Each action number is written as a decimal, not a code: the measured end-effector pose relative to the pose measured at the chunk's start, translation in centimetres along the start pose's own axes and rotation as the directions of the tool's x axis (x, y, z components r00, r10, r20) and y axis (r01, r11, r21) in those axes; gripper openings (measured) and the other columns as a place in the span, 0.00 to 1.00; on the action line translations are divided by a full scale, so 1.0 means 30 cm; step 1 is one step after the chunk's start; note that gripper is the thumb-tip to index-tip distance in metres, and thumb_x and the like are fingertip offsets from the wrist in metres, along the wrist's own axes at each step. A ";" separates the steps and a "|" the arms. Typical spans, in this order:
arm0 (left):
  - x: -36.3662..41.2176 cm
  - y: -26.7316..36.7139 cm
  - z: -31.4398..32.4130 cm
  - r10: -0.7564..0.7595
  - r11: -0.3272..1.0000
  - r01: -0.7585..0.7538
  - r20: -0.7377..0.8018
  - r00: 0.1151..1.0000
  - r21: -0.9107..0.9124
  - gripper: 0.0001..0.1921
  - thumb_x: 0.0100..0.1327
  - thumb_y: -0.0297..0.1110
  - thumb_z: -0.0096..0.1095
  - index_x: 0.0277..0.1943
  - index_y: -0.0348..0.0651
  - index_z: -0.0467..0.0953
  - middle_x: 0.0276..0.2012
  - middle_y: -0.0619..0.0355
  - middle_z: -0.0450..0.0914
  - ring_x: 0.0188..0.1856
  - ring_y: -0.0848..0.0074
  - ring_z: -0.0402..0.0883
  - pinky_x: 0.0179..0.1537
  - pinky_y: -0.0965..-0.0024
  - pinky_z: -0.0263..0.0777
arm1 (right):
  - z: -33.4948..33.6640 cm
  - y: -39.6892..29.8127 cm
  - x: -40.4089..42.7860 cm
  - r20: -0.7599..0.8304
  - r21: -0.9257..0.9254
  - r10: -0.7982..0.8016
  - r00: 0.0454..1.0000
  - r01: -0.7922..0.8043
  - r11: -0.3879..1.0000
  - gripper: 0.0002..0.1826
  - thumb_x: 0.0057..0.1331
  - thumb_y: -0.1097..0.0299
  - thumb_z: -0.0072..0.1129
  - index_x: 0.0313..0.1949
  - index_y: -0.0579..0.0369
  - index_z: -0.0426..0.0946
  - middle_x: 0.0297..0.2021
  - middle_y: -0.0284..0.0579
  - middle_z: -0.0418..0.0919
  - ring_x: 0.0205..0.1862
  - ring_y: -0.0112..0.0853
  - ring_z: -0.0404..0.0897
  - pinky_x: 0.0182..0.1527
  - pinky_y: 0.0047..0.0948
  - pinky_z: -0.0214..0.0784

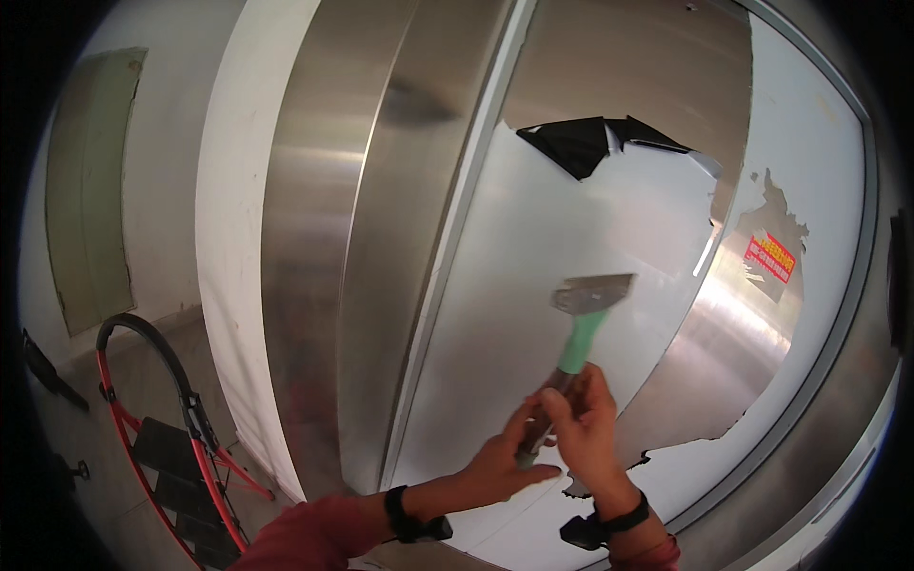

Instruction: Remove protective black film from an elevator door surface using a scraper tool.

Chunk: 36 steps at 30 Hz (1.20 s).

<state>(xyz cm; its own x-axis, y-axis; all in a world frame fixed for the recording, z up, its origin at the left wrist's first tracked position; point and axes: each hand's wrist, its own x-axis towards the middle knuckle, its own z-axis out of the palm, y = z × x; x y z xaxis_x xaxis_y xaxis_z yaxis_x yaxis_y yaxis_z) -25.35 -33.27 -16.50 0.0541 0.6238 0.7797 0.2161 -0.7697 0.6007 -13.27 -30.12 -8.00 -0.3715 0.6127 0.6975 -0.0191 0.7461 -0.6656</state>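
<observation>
Both hands are on a blade scraper (582, 335) with a light green and dark handle. My right hand (589, 428) pinches the middle of the handle between thumb and fingers. Lower down, my left hand (503, 457) curls its fingers around the handle's end, its thumb stretched out. The wide metal head points up, in front of a pale door panel (543, 228); whether the blade touches it cannot be told. Torn film with a black underside (571, 143) folds over along the panel's upper part. To the right, bare brushed metal (721, 357) shows between ragged white film edges.
A red sticker (771, 258) bearing writing is stuck on the right panel. A brushed steel frame (307, 235) runs up the left side. A folding stepladder (171, 457) with red rails stands on the floor at lower left, near a white wall edge (243, 250).
</observation>
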 end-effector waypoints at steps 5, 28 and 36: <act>-0.175 -0.008 -0.232 -0.240 0.881 0.174 -0.099 0.966 -0.440 0.33 0.68 0.26 0.57 0.71 0.38 0.49 0.42 0.56 0.76 0.37 0.81 0.76 0.39 0.75 0.73 | 0.175 0.058 0.091 0.342 -0.228 -0.295 0.892 0.383 0.895 0.26 0.61 0.69 0.66 0.58 0.58 0.70 0.41 0.46 0.82 0.40 0.33 0.83 0.36 0.28 0.75; -1.941 0.109 -0.947 -0.392 0.699 0.592 -0.907 -0.152 -0.401 0.14 0.69 0.34 0.49 0.48 0.29 0.70 0.34 0.48 0.78 0.31 0.65 0.75 0.30 0.61 0.71 | -0.032 -0.423 0.629 0.059 -0.998 -0.578 0.814 0.065 -0.010 0.14 0.57 0.62 0.67 0.42 0.50 0.83 0.39 0.41 0.81 0.43 0.43 0.78 0.46 0.39 0.72; -2.014 -0.020 -1.048 -0.454 0.617 0.640 -0.871 -0.186 -0.458 0.14 0.69 0.35 0.48 0.46 0.28 0.70 0.31 0.49 0.77 0.27 0.66 0.74 0.27 0.61 0.70 | -0.031 -0.277 0.761 -0.086 -0.996 -0.569 0.818 -0.073 0.045 0.12 0.52 0.58 0.70 0.35 0.46 0.85 0.36 0.39 0.81 0.41 0.40 0.78 0.42 0.37 0.74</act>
<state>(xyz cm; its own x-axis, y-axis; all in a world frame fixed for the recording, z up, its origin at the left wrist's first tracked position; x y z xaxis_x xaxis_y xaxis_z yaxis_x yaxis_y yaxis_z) -59.39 -74.77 -58.42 -0.9577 0.1152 -0.2636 -0.2782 -0.1376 0.9506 -20.75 -22.07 13.70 -0.2131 0.0994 0.9720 0.9511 0.2486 0.1831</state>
